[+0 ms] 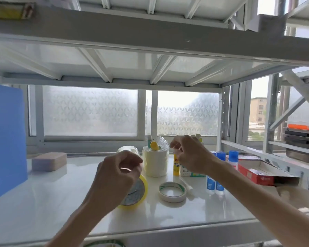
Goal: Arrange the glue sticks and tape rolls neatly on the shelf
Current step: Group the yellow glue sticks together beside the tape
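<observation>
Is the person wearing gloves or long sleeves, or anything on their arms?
No gloves: the left hand and right hand are both bare. The left arm and right arm are bare too, right down to the picture's bottom edge. No sleeve, watch or bracelet shows on either one.

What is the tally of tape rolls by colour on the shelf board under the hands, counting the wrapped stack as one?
Yellow tape roll: 1
Clear tape roll: 1
White tape roll: 1
Wrapped cream stack: 1 (the rolls inside cannot be counted)
Total: 4
</observation>
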Demonstrator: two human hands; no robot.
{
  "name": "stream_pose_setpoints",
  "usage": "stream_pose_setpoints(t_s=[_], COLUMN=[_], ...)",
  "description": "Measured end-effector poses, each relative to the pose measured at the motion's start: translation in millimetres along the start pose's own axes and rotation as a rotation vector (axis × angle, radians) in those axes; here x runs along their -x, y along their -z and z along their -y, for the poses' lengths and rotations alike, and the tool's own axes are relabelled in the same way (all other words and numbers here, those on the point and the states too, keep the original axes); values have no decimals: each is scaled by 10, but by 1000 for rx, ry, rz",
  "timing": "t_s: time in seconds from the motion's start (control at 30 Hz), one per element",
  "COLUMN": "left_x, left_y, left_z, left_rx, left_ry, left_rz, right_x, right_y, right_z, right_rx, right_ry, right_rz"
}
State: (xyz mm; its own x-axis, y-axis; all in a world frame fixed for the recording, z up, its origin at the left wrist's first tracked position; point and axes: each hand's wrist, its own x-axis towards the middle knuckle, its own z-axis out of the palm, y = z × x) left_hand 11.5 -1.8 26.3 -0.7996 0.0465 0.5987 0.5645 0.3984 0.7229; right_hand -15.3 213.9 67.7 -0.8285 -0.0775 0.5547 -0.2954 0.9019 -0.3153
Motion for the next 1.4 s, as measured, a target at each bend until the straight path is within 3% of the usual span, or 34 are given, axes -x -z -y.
stream_pose_setpoints(t_s=[0.17, 0.37, 0.5, 0.67, 0.77, 0.8, 0.87, 0.97, 1.13, 1.4], left_x=[-786, -1394, -1561, -1600, -1587, -1584, -1578, -1565, -1538, -1581], left_y=[-145, -535, -696, -758, -697, -665, -582, -435, -253, -391], left_z=[32, 242, 362, 347, 351, 348, 334, 284, 133, 180], left_rx=[-26, -98, -191, -57, -41, -40, -34, -5, 108, -34], left_ry=[66, 106, 6, -130, -91, -67, -28, 5, 16, 16], left_rz=[59, 132, 339, 246, 252, 257, 269, 277, 336, 441], right_x=[-653, -1063, -1210, -1107, -1060, -1070, -1086, -1025, -936, -913], right_y=[-457, -826, -437, 53, 176, 181, 129, -72, -309, -360], right_z=[-37, 50, 47, 11, -157, -253, -441, -641, -772, -746], right_rx=[-67, 54, 32, -105, -383, -374, -89, 253, 332, 338], right_ry=[-130, -54, 15, 92, -64, -117, -150, -206, -248, -160], right_rz=[88, 103, 14, 86, 173, 173, 210, 395, 381, 252])
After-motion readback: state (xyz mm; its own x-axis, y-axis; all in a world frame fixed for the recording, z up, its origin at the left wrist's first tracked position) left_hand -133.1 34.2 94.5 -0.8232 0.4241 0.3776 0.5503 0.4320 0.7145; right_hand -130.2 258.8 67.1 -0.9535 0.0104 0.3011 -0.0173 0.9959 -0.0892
